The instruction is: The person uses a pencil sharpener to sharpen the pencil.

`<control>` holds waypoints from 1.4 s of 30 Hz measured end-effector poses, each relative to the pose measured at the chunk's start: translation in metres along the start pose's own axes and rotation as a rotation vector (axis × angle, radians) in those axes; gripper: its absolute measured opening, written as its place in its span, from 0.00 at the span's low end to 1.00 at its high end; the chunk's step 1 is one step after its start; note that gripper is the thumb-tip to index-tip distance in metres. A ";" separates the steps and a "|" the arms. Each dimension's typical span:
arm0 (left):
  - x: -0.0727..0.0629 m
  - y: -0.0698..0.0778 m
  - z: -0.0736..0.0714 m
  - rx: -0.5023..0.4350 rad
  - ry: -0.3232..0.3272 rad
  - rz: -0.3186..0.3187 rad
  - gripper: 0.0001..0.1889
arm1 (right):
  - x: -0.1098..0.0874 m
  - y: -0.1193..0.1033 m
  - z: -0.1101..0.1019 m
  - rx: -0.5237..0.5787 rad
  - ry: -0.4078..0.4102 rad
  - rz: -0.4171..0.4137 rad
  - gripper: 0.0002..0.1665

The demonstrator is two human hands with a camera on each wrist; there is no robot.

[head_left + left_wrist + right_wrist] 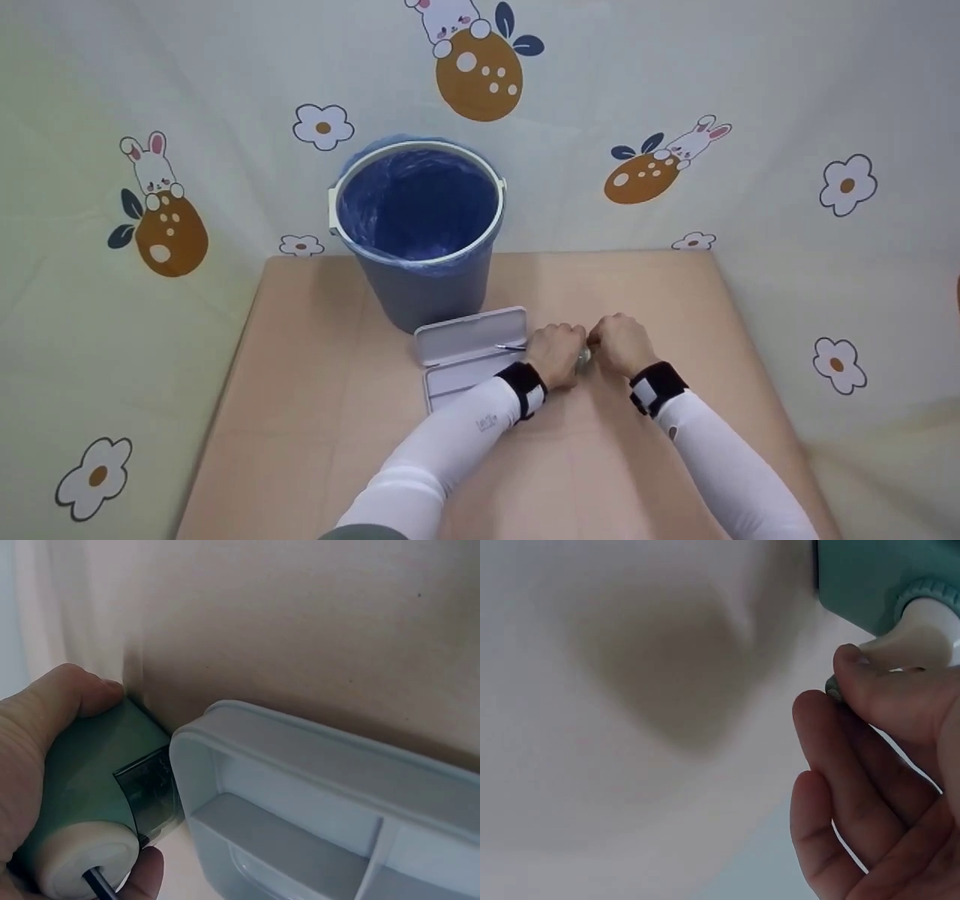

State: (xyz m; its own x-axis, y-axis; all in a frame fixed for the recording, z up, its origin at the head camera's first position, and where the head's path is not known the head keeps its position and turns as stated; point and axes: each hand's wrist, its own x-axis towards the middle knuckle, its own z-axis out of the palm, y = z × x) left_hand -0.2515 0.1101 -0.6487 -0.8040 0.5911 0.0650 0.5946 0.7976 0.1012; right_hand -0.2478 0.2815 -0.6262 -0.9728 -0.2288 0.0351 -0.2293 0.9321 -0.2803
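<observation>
My left hand (556, 352) grips a green crank pencil sharpener (90, 757), thumb on one side and fingers round the other. A dark pencil (100, 885) sticks out of the sharpener's pale round front, and a see-through shavings drawer (154, 791) shows on its side. In the right wrist view, the white crank (915, 637) comes out of the sharpener's back. Thumb and forefinger of my right hand (624, 345) pinch the small knob (832, 688) at the crank's end. Right beside the sharpener lies an opened grey pencil case (471, 335), partly covered by my left arm.
Behind the pencil case stands a grey-blue bin (427, 292) lined with a blue bag. Both stand on a table (300, 390) with a peach-coloured cover. Curtains (570, 112) printed with rabbits and flowers close off the back and sides.
</observation>
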 end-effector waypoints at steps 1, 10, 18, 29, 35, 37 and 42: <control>-0.001 0.000 -0.004 -0.007 -0.008 0.000 0.28 | -0.001 0.000 0.001 0.014 0.011 0.008 0.13; -0.001 0.001 -0.010 -0.009 -0.048 -0.010 0.27 | -0.010 0.002 0.012 0.074 0.015 0.010 0.15; -0.001 0.006 -0.011 -0.016 -0.044 -0.038 0.25 | -0.016 0.006 0.015 0.100 -0.020 -0.038 0.16; -0.001 0.008 -0.009 -0.028 -0.051 -0.068 0.25 | -0.026 0.002 0.011 0.142 -0.114 -0.043 0.15; -0.001 0.010 -0.011 -0.024 -0.078 -0.089 0.26 | -0.030 0.005 0.008 0.199 -0.143 -0.070 0.19; -0.001 0.010 -0.011 -0.028 -0.074 -0.090 0.24 | -0.031 0.006 0.007 0.225 -0.158 -0.101 0.19; 0.000 0.009 -0.011 -0.025 -0.042 -0.091 0.22 | -0.031 0.007 0.003 0.261 -0.197 -0.180 0.14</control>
State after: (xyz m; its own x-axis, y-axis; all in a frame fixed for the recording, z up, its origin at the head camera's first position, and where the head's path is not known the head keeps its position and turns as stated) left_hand -0.2456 0.1159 -0.6367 -0.8533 0.5213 0.0124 0.5183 0.8454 0.1293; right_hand -0.2191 0.2941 -0.6323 -0.8873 -0.4556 -0.0720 -0.3554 0.7749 -0.5227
